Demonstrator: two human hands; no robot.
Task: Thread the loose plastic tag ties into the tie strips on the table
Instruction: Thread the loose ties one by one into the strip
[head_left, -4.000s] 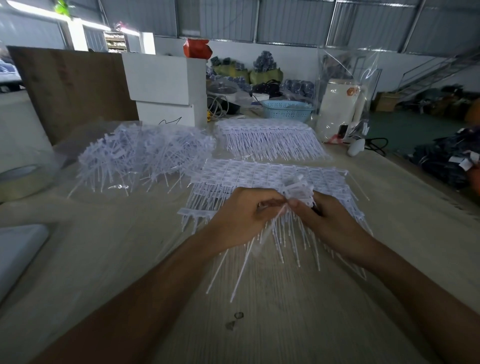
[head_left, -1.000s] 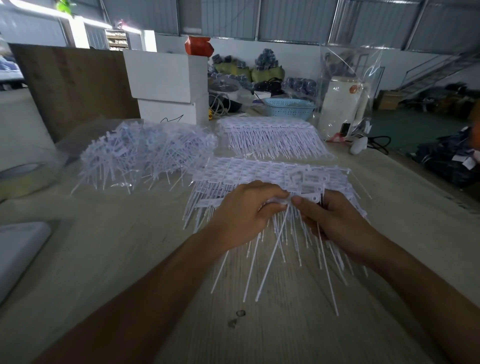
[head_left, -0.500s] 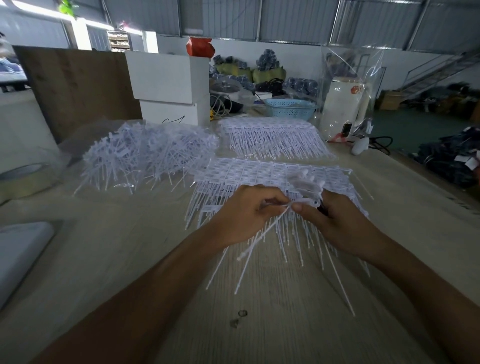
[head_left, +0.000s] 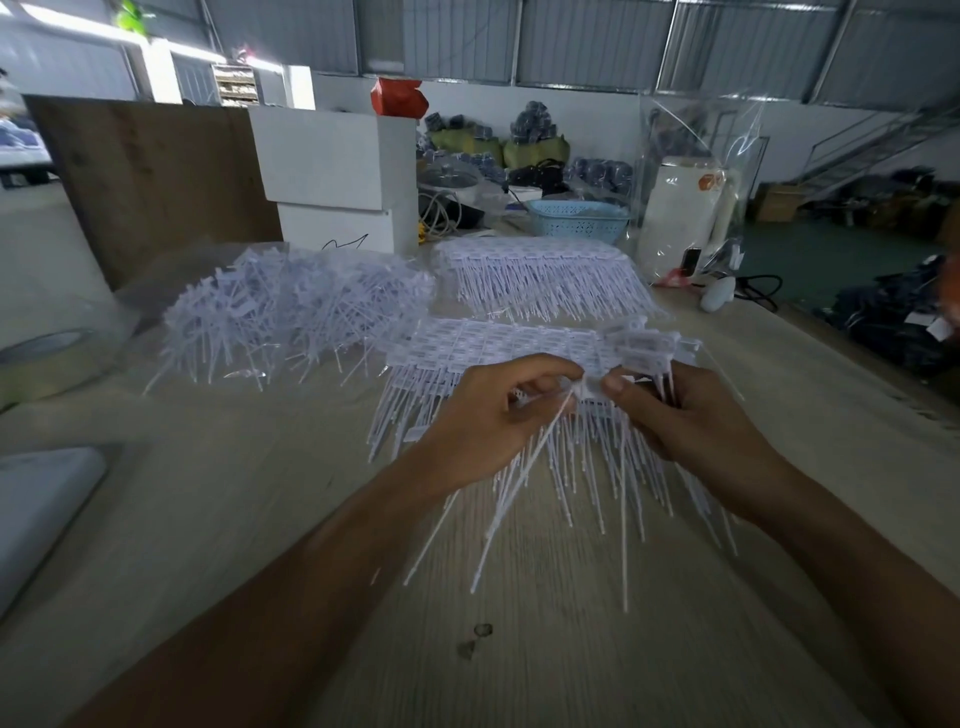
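A loose tag tie (head_left: 524, 467) is pinched at its head end by the left hand (head_left: 498, 421), fingers curled, thumb and forefinger closed on it. Its thin tail is seen slanting down toward the near edge of the desk (head_left: 260, 519). The right hand (head_left: 696, 421) is curled round a small bunch of tie heads (head_left: 644, 345) at the right end of the near tie strip (head_left: 498, 345), thumb tip almost meeting the left fingertips; the exact entry point is hidden btwn the two thumbs.

Judged from this, the step in hand is the feeding of one tie into the strip. It is best done w/ the receiving head held steady by the right hand, the tie kept pinched close to its tip so it cannot bow, and the push made straight, not at an angle. The hanging tails below are easily snagged, so the loose tail should be kept clear of them.

Behind the near strip, a second filled strip (head_left: 540, 270) is laid flat, tails fanned toward the person. Left of both, the heap of unthreaded ties (head_left: 291, 312) is piled on clear plastic, well w/in reach. Much of the pile is left, so the job looks far from done. At the desk's far edge, white boxes (head_left: 332, 176) and a blue basket (head_left: 576, 221) are seen.
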